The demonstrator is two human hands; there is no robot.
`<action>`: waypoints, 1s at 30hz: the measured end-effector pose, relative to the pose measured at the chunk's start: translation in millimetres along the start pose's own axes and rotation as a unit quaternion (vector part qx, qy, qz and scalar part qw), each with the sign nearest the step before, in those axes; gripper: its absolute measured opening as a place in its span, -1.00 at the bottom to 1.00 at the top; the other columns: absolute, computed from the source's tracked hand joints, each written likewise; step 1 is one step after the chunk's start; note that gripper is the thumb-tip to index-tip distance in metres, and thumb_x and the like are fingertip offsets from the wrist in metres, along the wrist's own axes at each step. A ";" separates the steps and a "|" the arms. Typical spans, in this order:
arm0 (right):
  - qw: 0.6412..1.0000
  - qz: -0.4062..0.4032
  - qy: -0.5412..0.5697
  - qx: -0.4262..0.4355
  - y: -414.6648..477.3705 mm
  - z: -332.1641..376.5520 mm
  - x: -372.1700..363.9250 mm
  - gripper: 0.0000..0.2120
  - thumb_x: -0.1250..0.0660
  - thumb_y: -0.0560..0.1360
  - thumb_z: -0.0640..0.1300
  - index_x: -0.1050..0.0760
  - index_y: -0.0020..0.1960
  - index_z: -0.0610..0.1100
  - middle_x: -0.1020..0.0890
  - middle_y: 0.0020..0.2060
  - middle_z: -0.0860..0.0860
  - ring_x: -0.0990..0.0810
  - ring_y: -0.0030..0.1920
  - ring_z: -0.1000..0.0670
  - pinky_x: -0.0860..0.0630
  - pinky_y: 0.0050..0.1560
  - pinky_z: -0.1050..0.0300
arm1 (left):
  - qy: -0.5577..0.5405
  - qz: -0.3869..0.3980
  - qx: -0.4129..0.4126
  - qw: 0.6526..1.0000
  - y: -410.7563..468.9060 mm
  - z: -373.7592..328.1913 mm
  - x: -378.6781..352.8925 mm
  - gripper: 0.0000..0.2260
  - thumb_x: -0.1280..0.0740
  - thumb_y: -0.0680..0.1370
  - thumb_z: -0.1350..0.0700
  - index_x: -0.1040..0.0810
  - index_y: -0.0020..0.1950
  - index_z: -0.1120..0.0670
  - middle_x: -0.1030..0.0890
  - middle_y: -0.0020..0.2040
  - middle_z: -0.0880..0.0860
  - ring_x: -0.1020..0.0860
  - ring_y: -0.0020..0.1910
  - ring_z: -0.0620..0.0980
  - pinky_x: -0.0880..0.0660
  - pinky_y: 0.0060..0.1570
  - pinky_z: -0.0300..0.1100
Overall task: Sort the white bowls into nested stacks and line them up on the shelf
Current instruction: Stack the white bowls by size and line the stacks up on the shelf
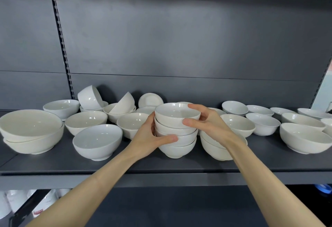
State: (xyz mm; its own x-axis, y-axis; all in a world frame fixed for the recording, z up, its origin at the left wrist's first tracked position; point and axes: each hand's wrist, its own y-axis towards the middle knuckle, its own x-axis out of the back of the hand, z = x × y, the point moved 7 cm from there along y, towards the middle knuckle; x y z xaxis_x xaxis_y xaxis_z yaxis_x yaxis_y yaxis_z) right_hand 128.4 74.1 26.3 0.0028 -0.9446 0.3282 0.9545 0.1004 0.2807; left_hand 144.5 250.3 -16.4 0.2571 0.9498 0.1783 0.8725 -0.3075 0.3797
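While upright, glossy white nested bowls [186,136]

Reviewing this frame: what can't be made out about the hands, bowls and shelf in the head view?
- Head view: fingers of the left hand, hidden behind the nested stack it grips.
- Head view: bowl count in the pile behind the right hand, covered by the wrist.
- Head view: bowl at the right edge, cut off.
- Head view: white items below the shelf, blurred.
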 end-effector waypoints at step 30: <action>0.975 -0.034 -0.219 0.008 -19.8 39.3 10.9 -0.53 -0.45 0.40 0.13 -0.51 0.24 -0.05 -0.48 0.27 0.08 -0.41 0.30 0.03 -0.31 0.15 0.18 | 0.324 -0.049 0.065 0.942 -17.7 -26.6 15.9 -0.41 -0.50 0.29 -0.27 -0.50 0.13 0.09 -0.58 -0.07 -0.05 -0.54 -0.02 0.00 -0.51 0.05 -0.04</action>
State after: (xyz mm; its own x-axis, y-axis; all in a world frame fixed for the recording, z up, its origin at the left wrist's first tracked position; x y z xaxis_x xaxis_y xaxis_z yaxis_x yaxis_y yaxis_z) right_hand 97.8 74.1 59.8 -0.1909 -0.7252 0.6615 0.9431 0.0514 0.3285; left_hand 122.1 269.3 3.9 -0.0989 0.7249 0.6817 0.9336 -0.1696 0.3157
